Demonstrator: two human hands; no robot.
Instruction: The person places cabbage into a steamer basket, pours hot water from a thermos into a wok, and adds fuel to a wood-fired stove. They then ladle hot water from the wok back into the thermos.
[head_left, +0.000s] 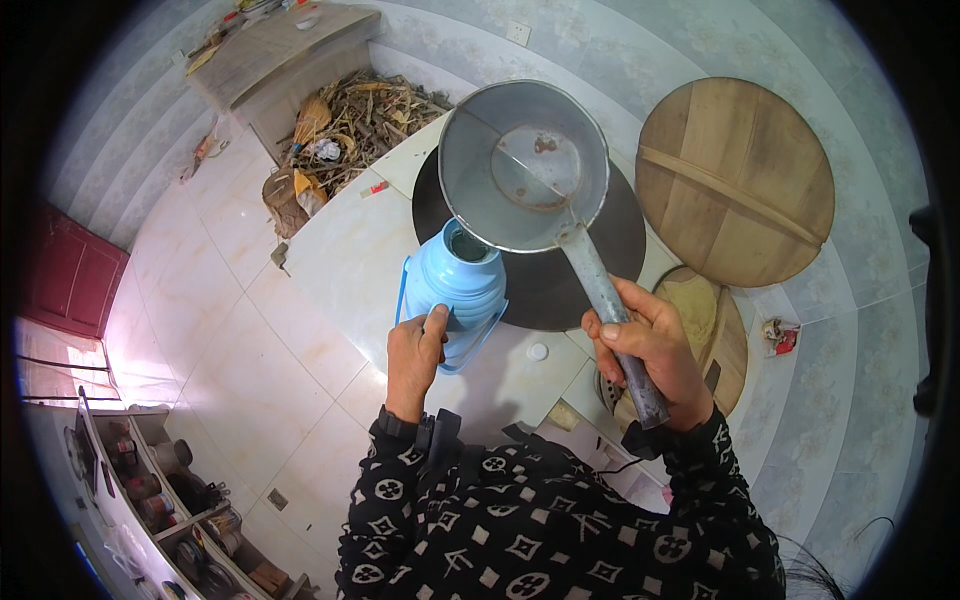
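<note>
In my right hand (652, 337) is the long tubular handle of a grey metal dipper (472, 150). The dipper's round bowl is raised, its rim overlapping the thermos mouth from my view; rust marks show on its bottom, and I cannot tell whether water lies in it. My left hand (417, 352) grips the near side of a light blue thermos flask (454, 277), thumb on top. The flask's mouth is uncovered, and its blue carrying handle (480, 345) hangs down on the near side. A small white round cap (537, 351) rests on the tiled stove top (352, 262).
Behind the dipper is a dark round wok or cover (600, 277). A large round wooden lid (735, 180) leans against the wall at right, above a smaller wooden board (731, 352). Firewood and dry stalks (375, 112) are heaped beyond. Shelves with jars (150, 480) stand lower left.
</note>
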